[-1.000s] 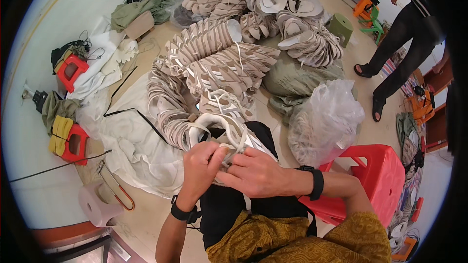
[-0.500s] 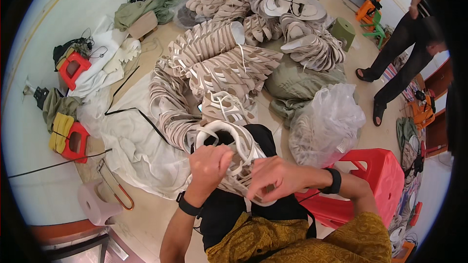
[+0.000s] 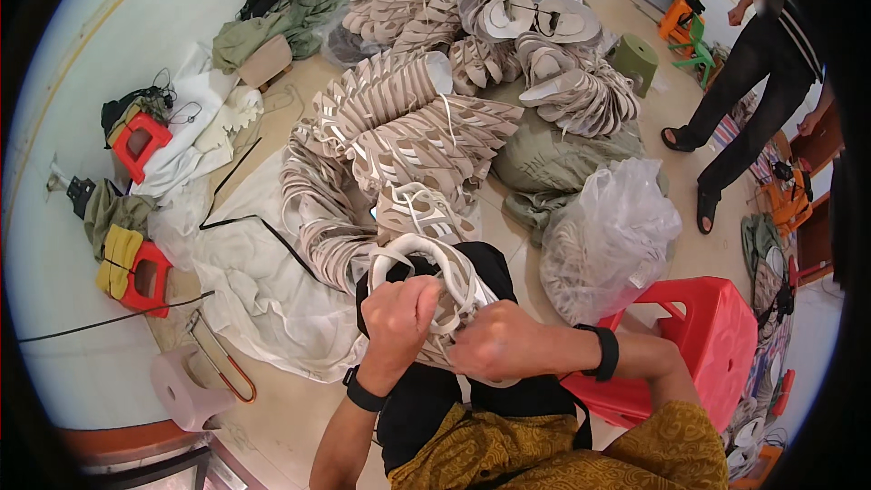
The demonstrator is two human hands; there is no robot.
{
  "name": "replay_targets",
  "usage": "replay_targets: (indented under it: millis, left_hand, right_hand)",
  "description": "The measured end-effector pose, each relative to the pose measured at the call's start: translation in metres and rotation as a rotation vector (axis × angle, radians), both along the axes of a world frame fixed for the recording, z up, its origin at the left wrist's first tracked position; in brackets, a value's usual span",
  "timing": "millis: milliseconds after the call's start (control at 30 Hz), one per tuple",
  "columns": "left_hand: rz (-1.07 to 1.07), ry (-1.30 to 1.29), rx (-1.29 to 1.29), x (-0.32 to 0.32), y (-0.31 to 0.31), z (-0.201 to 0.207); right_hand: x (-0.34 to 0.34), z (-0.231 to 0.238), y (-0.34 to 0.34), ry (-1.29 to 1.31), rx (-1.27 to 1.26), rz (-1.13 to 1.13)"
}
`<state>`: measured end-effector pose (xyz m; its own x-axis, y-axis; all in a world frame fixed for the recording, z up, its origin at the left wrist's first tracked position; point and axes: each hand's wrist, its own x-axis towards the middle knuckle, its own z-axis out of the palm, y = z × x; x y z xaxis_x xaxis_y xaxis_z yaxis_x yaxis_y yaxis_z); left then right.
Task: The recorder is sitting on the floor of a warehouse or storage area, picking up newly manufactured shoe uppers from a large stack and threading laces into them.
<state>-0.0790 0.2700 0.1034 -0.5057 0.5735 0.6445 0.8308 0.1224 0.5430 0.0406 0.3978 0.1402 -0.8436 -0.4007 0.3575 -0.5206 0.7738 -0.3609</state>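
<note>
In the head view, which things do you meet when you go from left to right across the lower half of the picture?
Small red stool with a yellow cloth → white sheet on the floor → left hand → right hand on the white strappy shoe upper → clear plastic bag → large red stool.

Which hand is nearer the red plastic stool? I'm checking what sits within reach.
The right hand is nearer: the red plastic stool stands just off to its right. The left hand is farther left, beyond the right one.

Wore a black band on each wrist, bare forearms, a mustard-yellow patterned garment with a black layer over the lap.
</note>
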Motion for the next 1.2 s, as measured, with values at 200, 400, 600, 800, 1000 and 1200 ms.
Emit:
replay_targets:
  millis: [200,400,600,800,1000,1200]
  left_hand:
    - [0.015,0.004,-0.004,-0.006,-0.005,-0.006]
    - [0.000,-0.091,0.020,0.000,-0.005,0.000]
    - [-0.021,-0.211,0.026,0.006,-0.003,0.010]
    - [-0.007,-0.322,0.001,0.002,-0.010,0.011]
    - [-0.009,-0.494,0.015,0.003,-0.012,0.016]
    - [0.001,-0.496,0.010,0.005,-0.012,0.017]
  right_hand:
    - [0.019,0.025,-0.003,-0.012,-0.293,0.446]
    - [0.036,0.020,0.005,-0.104,-0.061,0.067]
    - [0.023,0.009,-0.017,0.024,0.191,-0.105]
    - [0.022,-0.003,-0.023,-0.012,0.114,0.130]
    - [0.011,0.026,-0.008,0.203,0.035,-0.192]
    - [-0.008,0.003,-0.009,0.132,0.188,-0.184]
